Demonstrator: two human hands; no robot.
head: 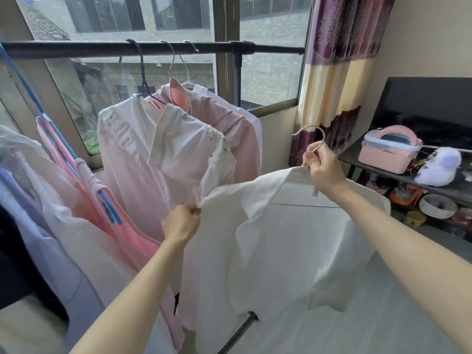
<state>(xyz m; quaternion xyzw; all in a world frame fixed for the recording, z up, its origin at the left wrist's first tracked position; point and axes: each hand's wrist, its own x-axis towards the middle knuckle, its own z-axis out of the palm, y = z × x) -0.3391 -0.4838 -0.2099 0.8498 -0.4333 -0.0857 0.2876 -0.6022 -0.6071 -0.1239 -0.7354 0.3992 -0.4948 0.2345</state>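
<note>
A white shirt (286, 241) hangs on a metal hanger (315, 135) in front of me, below the rail. My right hand (323, 169) grips the hanger's neck just under its hook, at the shirt's collar. My left hand (181, 222) pinches the shirt's left shoulder edge. The black clothes rail (178, 48) runs across the window above, with a free stretch to the right of the hung clothes.
On the rail hang a pale pink blouse (143, 159), a dusty pink top (229, 123) and more garments at the left (63, 200). A striped curtain (337, 80) hangs at the right. A dark shelf (357, 159) holds a pink box (390, 152) and a white plush toy (439, 167).
</note>
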